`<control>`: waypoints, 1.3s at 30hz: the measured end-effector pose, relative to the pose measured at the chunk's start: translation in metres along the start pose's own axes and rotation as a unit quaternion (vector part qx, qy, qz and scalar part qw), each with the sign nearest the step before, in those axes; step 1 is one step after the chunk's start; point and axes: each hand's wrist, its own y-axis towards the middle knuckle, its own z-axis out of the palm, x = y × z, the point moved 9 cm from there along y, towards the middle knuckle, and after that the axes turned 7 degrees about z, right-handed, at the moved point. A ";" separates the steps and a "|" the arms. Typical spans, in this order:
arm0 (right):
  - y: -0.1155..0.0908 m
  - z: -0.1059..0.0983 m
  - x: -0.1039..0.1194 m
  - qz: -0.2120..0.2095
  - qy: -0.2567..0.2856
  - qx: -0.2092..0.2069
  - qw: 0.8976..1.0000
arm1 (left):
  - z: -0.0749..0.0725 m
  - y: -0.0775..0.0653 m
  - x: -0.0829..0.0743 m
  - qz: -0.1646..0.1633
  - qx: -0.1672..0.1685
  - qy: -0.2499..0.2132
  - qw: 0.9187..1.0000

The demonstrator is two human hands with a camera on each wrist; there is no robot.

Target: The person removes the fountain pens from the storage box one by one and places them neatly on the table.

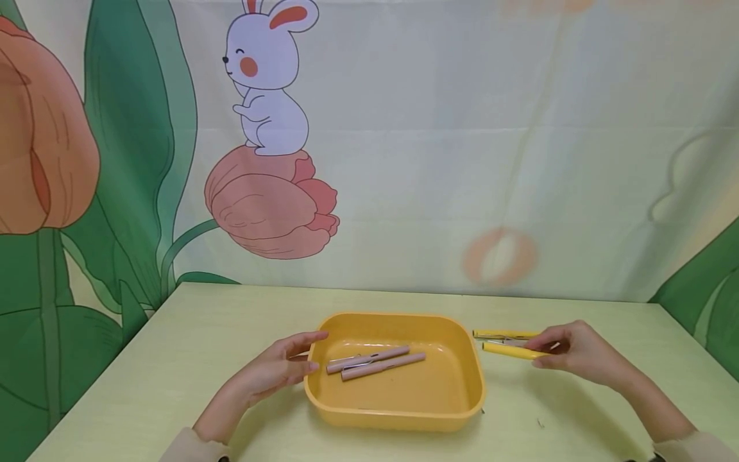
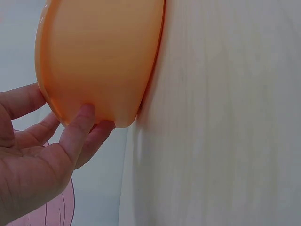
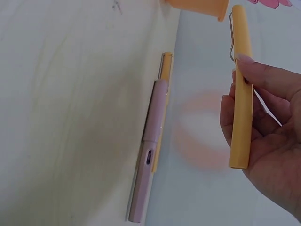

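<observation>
My left hand [image 1: 271, 369] grips the left end of a yellow plastic tray [image 1: 398, 420], fingertips over its rim and against its outer wall in the left wrist view. Inside the tray, toward the left, two dusty-pink pens [image 1: 383, 366] with metal clips lie side by side. Right of the tray, my right hand [image 1: 583, 356] pinches a capped yellow pen [image 3: 242, 122] between thumb and fingers, above the table. Beyond it a second yellow pen [image 3: 166, 66] lies on the table, partly covered by a dusty-pink pen [image 3: 150, 117] in the right wrist view.
The pale table [image 1: 173, 359] meets a printed curtain [image 1: 404, 192] with a rabbit and tulips at its back edge. A small dark scrap [image 1: 540, 423] lies on the table in front of the right hand.
</observation>
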 end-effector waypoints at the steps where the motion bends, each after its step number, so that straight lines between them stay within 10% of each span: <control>1: 0.000 0.000 -0.002 -0.001 -0.001 0.000 1.000 | 0.000 0.000 0.000 0.000 0.001 0.000 1.000; 39: 0.025 0.021 -0.043 -0.017 -0.021 0.051 0.998 | 0.001 0.000 -0.001 0.001 0.004 -0.001 1.000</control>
